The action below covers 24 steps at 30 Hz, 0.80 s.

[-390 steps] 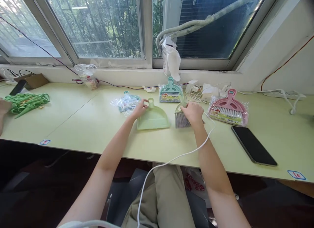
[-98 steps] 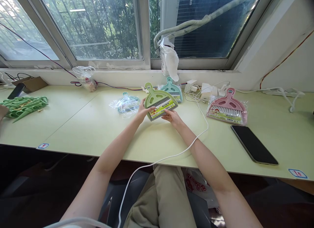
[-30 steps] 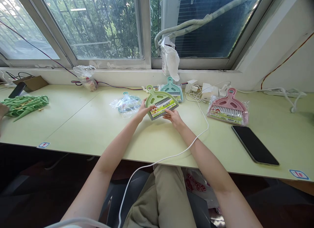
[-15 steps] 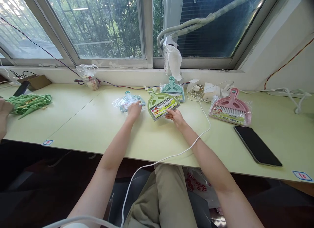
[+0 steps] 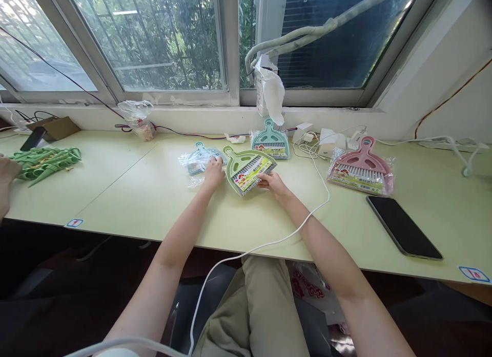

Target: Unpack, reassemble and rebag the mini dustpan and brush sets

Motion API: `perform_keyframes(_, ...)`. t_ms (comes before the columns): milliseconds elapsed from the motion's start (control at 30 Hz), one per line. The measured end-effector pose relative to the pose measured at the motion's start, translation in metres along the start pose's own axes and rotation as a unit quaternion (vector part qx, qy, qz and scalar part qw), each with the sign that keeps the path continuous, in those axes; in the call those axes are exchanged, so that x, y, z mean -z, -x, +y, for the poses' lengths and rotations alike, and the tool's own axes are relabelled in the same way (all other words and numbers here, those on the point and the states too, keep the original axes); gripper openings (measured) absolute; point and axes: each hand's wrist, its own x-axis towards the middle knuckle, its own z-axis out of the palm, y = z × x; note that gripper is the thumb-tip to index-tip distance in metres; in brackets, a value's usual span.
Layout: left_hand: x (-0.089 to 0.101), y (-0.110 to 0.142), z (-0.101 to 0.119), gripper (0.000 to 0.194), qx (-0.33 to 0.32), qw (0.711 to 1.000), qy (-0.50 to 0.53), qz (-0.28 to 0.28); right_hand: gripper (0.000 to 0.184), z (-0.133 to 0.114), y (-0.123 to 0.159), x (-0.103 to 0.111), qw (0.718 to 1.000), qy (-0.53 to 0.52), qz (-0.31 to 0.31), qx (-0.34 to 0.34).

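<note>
My right hand [image 5: 272,184] is closed on the lower right edge of a green dustpan and brush set [image 5: 249,170], thumb over its printed label. The set is tilted, its handle pointing to the upper left. My left hand [image 5: 214,172] lies just left of it, fingers curled at the right side of a blue dustpan and brush set [image 5: 200,157] in crinkled clear plastic. What those fingers grip is hidden. Behind the green set, a wrapped teal dustpan and brush set [image 5: 270,142] leans near the wall. A wrapped pink dustpan and brush set [image 5: 363,167] lies to the right.
A black phone [image 5: 404,227] lies at the right. A white cable [image 5: 269,243] crosses the table and my right forearm. Chargers [image 5: 332,142] sit by the wall. On the left, another person's hand [image 5: 6,175] is beside green woven strips [image 5: 48,161].
The green set has come slightly down and to the left, closer to my left hand. My left hand has shifted a little right. A white scrap behind the green set now shows fully.
</note>
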Motion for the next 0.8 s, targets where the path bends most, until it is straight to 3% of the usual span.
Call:
perform_keyframes(67,0.001,0.002,0.000,0.053,0.026,0.999,-0.016,0.032,0.004,0.001,-0.001,0.000,1.000,0.007,-0.004,-0.005)
perform_keyframes(133,0.000,0.001,-0.003,0.057,0.054,0.997,-0.031,0.039,0.005,0.002,-0.001,0.001,1.000,0.014,-0.006,-0.011)
perform_keyframes(367,-0.008,-0.007,-0.018,0.033,0.036,0.999,0.027,-0.002,0.007,0.002,0.000,0.000,0.999,0.023,-0.023,-0.020)
perform_keyframes(533,-0.010,-0.010,-0.013,0.020,-0.007,0.995,0.092,0.048,0.006,0.003,0.000,-0.002,0.999,0.026,-0.038,-0.025)
perform_keyframes(800,-0.006,-0.008,-0.007,0.023,-0.025,0.982,0.156,0.105,0.004,0.003,-0.002,0.000,0.999,0.035,-0.031,-0.023)
